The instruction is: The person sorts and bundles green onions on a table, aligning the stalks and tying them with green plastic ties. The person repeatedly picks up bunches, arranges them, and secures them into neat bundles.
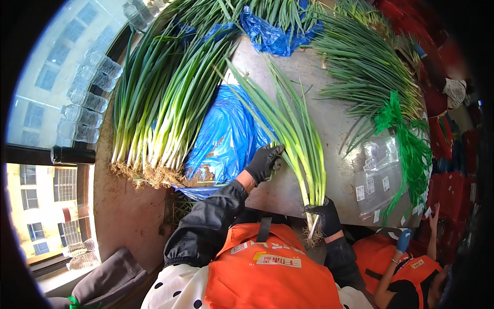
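Observation:
My right hand [326, 217], in a black glove, grips a small bunch of green onions [303, 154] low on the white stalks, just above the roots. The bunch slants away over the metal tabletop [266, 197], its leaves pointing to the far side. My left hand [265, 162], also gloved in black, is closed to the left of the stalks, around a thin green onion leaf; its fingers hide part of that leaf. Under and beyond my left wrist lies a soiled blue plastic sheet [231, 131]. A large pile of green onions [170, 127] rests left of the sheet, roots towards me.
More green onions [366, 65] lie at the right, beside green plastic ties [405, 154] and clear labelled bags [376, 174]. A crumpled blue bag [270, 34] is at the back. Water bottles [87, 100] line the windowsill. A co-worker in an orange apron [382, 255] is close on my right.

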